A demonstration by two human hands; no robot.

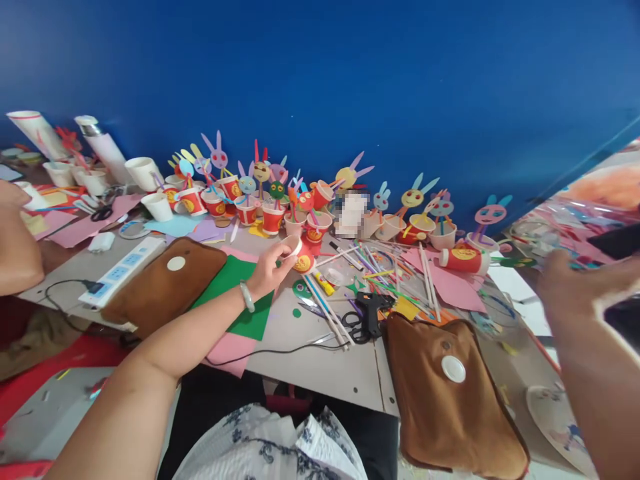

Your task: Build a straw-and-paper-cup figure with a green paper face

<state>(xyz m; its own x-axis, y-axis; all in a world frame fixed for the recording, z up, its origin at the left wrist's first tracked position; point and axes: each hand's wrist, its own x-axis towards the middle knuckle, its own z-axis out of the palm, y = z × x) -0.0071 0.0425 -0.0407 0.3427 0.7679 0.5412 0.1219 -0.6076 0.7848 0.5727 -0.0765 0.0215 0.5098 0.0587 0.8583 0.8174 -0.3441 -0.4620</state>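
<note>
In the head view my left hand (273, 272), with a pale bangle at the wrist, is closed on the rim of a red paper cup (303, 259) with a yellow print. The cup is held tilted just over the table. My right hand (565, 283) is raised at the far right, blurred and cut by the frame edge, so its grip is unclear. A flat green piece (517, 262) shows just left of its fingers. Below the cup lie white paper sticks (327, 310), scissors (354, 327) and a black glue gun (371, 313).
Cups with paper rabbit faces (413, 199) line the blue wall (310, 80). Brown pouches (460, 407) lie at right and left, near a power strip (120, 273). Green paper (245, 300) lies under my left forearm. A black cord crosses the front. Another person's arm (20, 247) enters at left.
</note>
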